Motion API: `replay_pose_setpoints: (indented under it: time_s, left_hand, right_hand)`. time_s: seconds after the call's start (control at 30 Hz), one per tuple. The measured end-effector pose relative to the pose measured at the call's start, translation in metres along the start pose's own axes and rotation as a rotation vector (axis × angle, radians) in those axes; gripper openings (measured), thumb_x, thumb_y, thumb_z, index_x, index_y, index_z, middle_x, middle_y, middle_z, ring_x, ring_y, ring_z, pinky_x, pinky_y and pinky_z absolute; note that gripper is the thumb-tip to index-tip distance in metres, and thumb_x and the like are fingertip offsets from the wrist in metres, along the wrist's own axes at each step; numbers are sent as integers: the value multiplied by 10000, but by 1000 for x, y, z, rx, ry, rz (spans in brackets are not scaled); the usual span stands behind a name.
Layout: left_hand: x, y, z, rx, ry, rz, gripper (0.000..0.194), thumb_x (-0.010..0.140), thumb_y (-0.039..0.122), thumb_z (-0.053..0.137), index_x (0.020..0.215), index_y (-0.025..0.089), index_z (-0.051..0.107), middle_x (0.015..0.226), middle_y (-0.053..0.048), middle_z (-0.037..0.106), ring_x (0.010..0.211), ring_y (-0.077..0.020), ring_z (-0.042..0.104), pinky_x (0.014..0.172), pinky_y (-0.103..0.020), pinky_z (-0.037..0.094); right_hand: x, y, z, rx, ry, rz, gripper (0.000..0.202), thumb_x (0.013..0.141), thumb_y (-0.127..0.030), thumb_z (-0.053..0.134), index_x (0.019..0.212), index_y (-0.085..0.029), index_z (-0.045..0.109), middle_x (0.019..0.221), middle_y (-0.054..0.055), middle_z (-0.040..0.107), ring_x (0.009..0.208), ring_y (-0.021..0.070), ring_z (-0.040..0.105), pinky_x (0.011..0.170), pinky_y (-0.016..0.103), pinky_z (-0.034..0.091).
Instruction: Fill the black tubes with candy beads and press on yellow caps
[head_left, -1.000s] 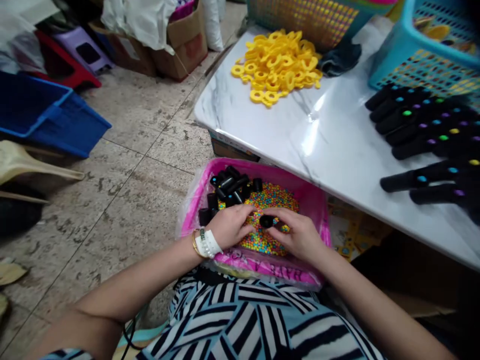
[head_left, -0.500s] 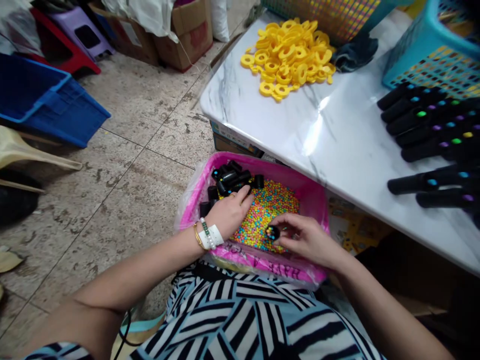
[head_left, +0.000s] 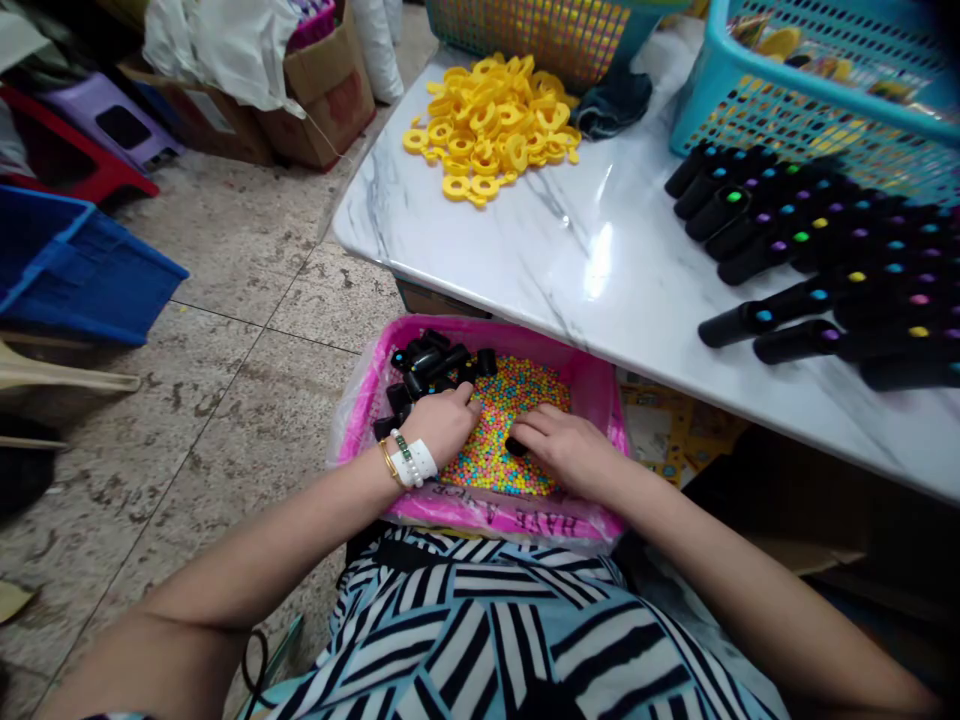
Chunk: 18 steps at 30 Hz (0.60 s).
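A pink basin [head_left: 600, 385] lined with clear plastic sits at my lap, holding many small coloured beads [head_left: 499, 470]. My right hand [head_left: 566, 448] grips a short black tube [head_left: 516, 446] low over the beads, its mouth hidden from view. At the left of the beads, my left hand [head_left: 442, 425] is curled with its fingertips bent down. Whatever those fingers hold, if anything, is hidden. Beside them, several loose black tubes [head_left: 427, 360] lie heaped in the basin's far left corner, a few showing coloured dots.
On the marble-patterned table [head_left: 517, 255] are a pile of yellow ring-shaped pieces [head_left: 487, 125], rows of black tubes [head_left: 795, 225] with coloured dots, a dark cloth [head_left: 613, 103] and a blue basket [head_left: 817, 100]. A blue crate [head_left: 97, 265] stands on the floor at left.
My right hand has tipped the black tube over, so its bead-filled end no longer shows. My left hand's fingers have drawn back slightly from the tube heap. The view has shifted right.
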<state>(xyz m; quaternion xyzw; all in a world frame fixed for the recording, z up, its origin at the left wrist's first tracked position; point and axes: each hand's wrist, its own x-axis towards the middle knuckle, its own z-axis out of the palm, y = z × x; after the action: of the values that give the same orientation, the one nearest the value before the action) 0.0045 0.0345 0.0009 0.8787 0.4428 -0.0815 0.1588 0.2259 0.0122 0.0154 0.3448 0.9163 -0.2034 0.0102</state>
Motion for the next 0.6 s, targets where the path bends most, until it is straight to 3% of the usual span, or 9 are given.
replay_pose_setpoints:
  time_s: [0.13,0.27,0.4,0.5,0.6]
  left_hand:
    - [-2,-4,2,-29,16,5,193,925,139,434,955,133,624,934,-102,574,809,-201,601,691,-310,489]
    - [-3,-7,5,-67,32,3,193,916,148,447,945,139,637,895,-96,582,803,-198,599,703,-310,482]
    - [-4,-10,7,-108,64,7,199,927,200,455,966,150,643,897,-84,596,816,-188,607,694,-290,481]
    - [-4,-13,6,-142,96,17,224,947,258,446,1007,165,641,950,-76,614,811,-178,624,670,-280,493]
    - [-4,-12,0,-218,171,46,218,945,262,464,1054,172,630,1016,-70,629,853,-168,639,732,-282,517]
  right_hand:
    - [13,-13,7,-113,-174,-130,146,927,-148,505,992,-146,636,960,133,645,908,253,544,759,370,480]
    - [11,-14,4,104,-198,-152,145,895,-113,528,977,-170,634,937,99,661,893,222,573,767,339,478]
    - [-6,-1,-6,430,19,10,229,846,-114,582,1060,-188,618,1000,67,688,941,184,636,835,317,499]
    - [-21,3,-11,534,188,199,226,830,-172,613,1055,-193,627,981,56,706,881,172,671,779,304,529]
    - [-32,-1,-15,594,313,288,241,816,-203,627,1057,-192,635,960,50,715,831,162,685,744,295,551]
